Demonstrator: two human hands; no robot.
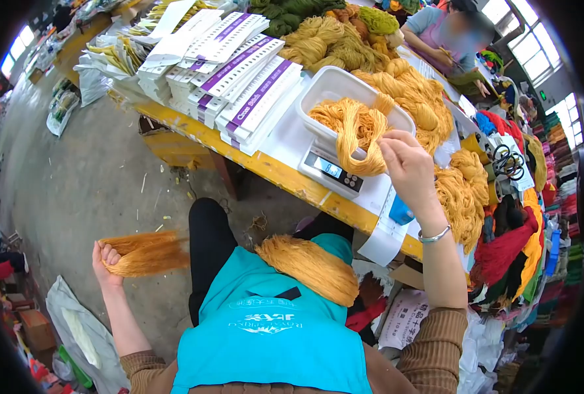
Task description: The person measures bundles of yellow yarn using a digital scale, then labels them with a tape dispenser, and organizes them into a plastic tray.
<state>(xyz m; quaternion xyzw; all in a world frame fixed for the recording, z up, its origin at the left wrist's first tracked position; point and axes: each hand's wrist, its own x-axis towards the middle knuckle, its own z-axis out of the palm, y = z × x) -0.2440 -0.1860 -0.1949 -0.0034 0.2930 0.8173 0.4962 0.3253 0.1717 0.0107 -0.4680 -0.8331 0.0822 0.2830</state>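
My left hand point(109, 261) is out to the left, its fingers wrapped round a bundle of orange-brown embroidery thread point(151, 254) that stretches sideways toward my knee. My right hand point(408, 161) is at the near right rim of a white plastic tub point(318, 88), fingers pinched at a looped skein of golden thread point(361, 141). Part of that skein lies in the tub and part hangs over its rim. Beneath the tub is a digital scale point(328, 172) with a lit display. Another golden skein point(312, 266) rests across my lap on the turquoise apron point(266, 328).
Stacks of white and purple "Cross Stitch" cards point(256, 102) stand left of the tub on the yellow-edged table point(285, 187). Golden skeins point(413, 98) are heaped behind and right of it. Black-handled scissors point(507, 163) lie farther right. A co-worker point(446, 43) sits across the table.
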